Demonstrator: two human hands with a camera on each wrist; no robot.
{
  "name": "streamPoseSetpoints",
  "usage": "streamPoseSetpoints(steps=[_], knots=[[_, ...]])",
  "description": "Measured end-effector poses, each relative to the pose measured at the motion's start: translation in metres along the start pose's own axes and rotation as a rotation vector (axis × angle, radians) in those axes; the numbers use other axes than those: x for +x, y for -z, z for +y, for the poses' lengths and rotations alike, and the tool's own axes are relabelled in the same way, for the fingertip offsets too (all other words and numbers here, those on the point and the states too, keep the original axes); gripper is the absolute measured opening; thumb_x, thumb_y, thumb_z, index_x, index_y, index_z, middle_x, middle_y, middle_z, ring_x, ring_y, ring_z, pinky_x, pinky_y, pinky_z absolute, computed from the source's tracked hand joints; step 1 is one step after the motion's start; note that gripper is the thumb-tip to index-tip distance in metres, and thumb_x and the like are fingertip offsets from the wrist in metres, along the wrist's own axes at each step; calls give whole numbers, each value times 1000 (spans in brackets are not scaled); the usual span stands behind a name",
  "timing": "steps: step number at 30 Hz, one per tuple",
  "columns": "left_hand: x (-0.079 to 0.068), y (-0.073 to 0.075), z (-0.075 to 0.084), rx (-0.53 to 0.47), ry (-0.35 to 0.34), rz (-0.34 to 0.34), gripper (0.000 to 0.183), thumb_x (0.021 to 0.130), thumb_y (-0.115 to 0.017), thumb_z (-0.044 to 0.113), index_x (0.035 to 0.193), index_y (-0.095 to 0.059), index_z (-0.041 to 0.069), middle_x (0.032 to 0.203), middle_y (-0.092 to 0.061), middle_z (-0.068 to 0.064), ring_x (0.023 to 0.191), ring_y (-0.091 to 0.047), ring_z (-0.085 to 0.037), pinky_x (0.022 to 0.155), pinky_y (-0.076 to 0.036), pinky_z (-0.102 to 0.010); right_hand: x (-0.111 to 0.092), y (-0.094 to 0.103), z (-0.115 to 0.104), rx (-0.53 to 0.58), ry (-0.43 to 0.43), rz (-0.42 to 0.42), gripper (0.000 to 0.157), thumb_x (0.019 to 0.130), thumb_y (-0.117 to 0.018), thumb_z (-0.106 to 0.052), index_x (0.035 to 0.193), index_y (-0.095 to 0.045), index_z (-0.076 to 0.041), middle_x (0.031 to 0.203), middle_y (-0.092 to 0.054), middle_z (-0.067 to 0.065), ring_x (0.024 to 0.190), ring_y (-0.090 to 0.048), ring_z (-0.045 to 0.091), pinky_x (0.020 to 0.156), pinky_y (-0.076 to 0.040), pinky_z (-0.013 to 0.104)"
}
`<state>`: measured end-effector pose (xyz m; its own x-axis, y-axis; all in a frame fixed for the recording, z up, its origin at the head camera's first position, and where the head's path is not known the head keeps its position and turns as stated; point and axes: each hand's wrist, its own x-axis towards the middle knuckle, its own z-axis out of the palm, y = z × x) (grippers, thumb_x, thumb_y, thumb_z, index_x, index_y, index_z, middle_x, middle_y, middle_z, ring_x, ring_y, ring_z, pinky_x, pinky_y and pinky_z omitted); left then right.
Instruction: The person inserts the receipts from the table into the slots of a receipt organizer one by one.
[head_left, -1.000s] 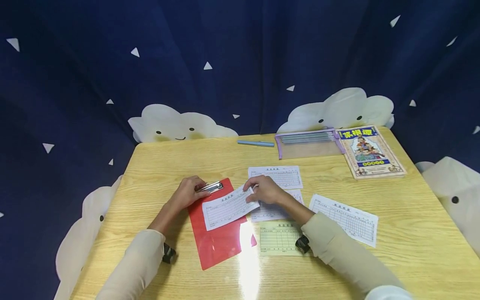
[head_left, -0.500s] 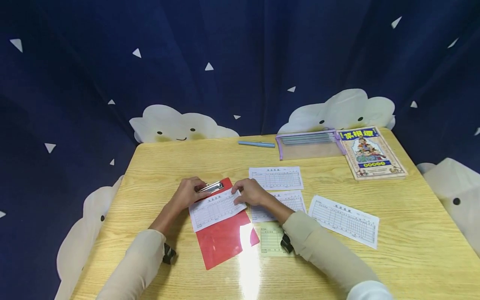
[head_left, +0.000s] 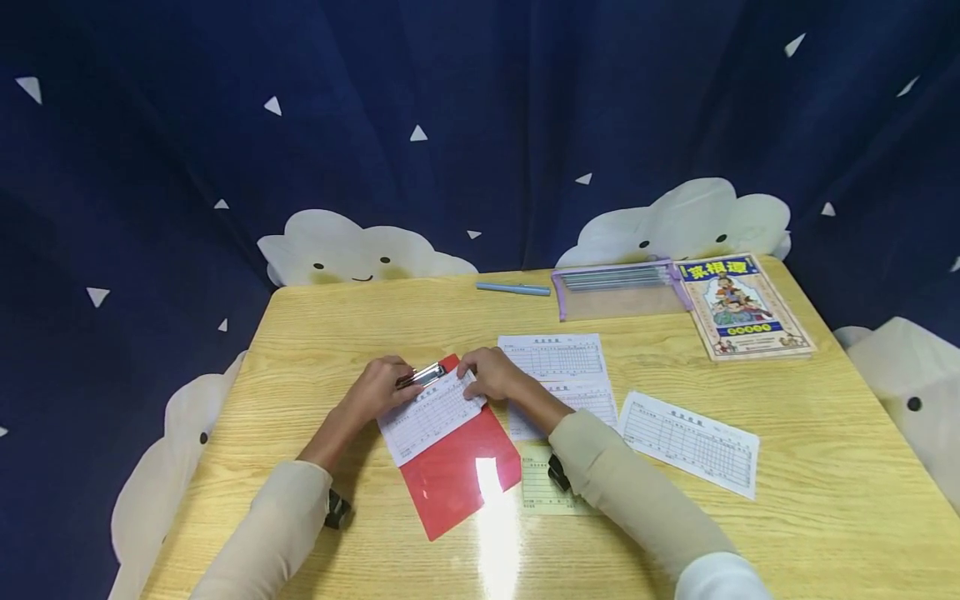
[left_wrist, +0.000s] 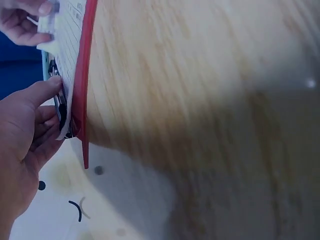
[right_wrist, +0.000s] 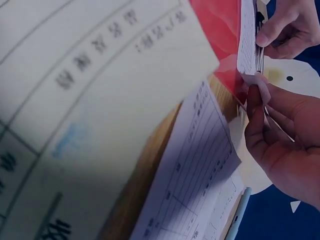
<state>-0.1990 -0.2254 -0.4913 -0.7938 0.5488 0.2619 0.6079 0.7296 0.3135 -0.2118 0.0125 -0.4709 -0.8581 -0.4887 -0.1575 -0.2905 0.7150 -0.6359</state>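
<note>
A red clipboard (head_left: 465,471) lies tilted on the wooden table, with a metal clip (head_left: 429,374) at its far end. My left hand (head_left: 379,388) pinches this clip, thumb on top in the left wrist view. A white printed form (head_left: 431,421) lies across the upper part of the board, its top edge at the clip. The form's right corner is pinched between thumb and fingers of my right hand (head_left: 489,372). In the right wrist view the form's corner curls up at the right hand's fingers (right_wrist: 256,112). Whether the clip bites the paper cannot be made out.
Two white forms, one farther back (head_left: 557,354) and one nearer (head_left: 585,408), lie right of the clipboard. A yellowish form (head_left: 542,483) is partly under the right forearm. Another white form (head_left: 690,442) lies further right. Behind are a blue pen (head_left: 513,288), a mesh pouch (head_left: 622,302) and a book (head_left: 741,312).
My right hand has carried the form leftward and up to the clip. The clipboard's lower end has swung to the right. The left hand stays at the clip.
</note>
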Motion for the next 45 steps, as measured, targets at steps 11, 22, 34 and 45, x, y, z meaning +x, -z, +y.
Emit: streamPoseSetpoints(steps=[11,22,34,45], knots=[[-1,3,4,58,-37,0,16,80,-73,15,75,-64,3,81,-65,-11,76,-61,-24,69,-52,-38,4,6,-1,-21,-13,-21,28,70,-81,-12,97,-70,-13,87,-65,1,81,-52,13,80,-45,27],[-1,4,3,78,-62,-5,16,83,-70,15,75,-63,3,82,-65,-12,79,-61,-26,73,-52,-39,0,11,-2,0,0,-53,26,74,-79,-10,98,-71,-15,110,-68,3,103,-60,18,93,-46,32],[-4,0,6,94,-73,22,15,83,-71,14,79,-65,1,84,-65,-13,80,-61,-26,73,-53,-39,7,4,-2,25,-33,-15,30,74,-79,-10,102,-70,-14,115,-68,6,110,-61,22,99,-45,34],[-6,1,6,96,-60,18,12,84,-70,13,81,-66,2,86,-66,-13,84,-62,-26,76,-53,-38,15,-2,-6,-8,-33,14,23,77,-76,-9,98,-69,-14,105,-68,5,92,-54,16,85,-45,29]])
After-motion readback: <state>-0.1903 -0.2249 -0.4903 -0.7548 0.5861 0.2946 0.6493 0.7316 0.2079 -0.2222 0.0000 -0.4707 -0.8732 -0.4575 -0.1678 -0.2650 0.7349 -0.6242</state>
